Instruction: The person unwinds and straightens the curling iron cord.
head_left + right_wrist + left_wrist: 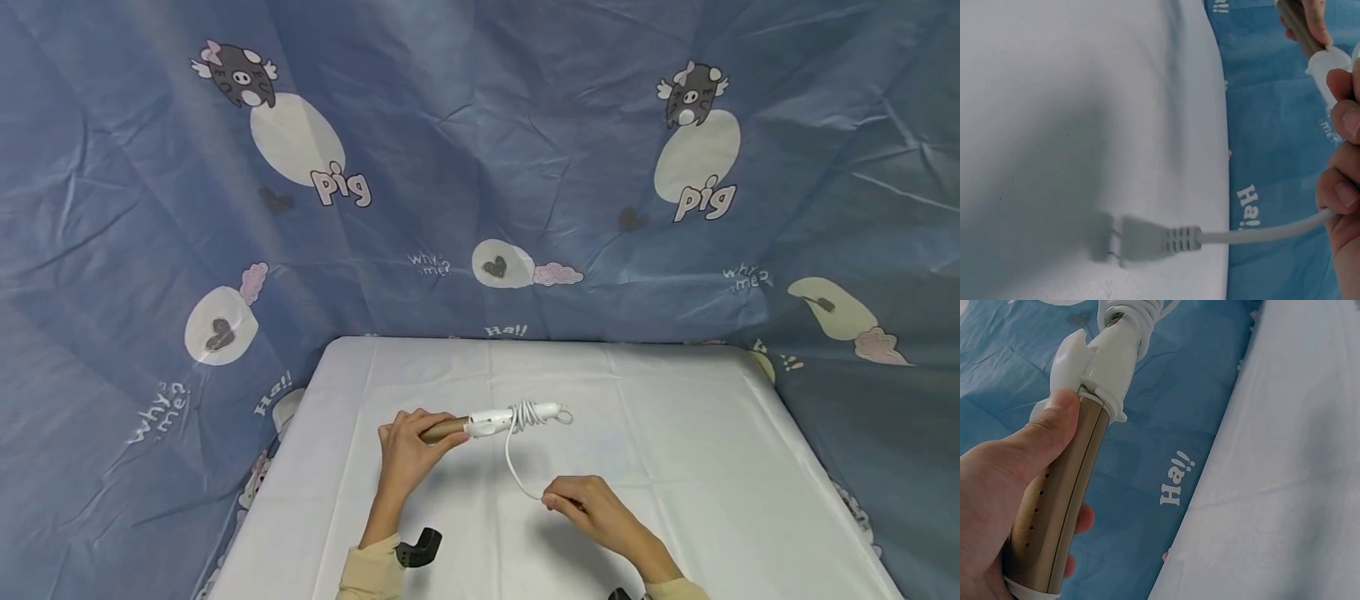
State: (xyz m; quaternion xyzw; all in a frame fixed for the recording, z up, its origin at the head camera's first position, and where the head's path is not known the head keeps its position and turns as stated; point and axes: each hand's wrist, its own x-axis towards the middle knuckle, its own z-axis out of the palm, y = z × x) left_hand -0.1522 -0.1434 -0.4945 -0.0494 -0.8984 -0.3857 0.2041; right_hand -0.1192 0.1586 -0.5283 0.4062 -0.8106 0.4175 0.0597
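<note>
Left grip (pixel 408 452) around gold barrel (pixel 1064 497)

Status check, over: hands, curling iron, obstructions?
Left hand grips curling iron by gold barrel. Right hand holds cord, plug free. Cord coiled round white handle. No obstruction visible.

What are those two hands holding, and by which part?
The left hand grips a corded gold-and-white device by its gold section; the right hand holds the white cord near the plug.
</note>
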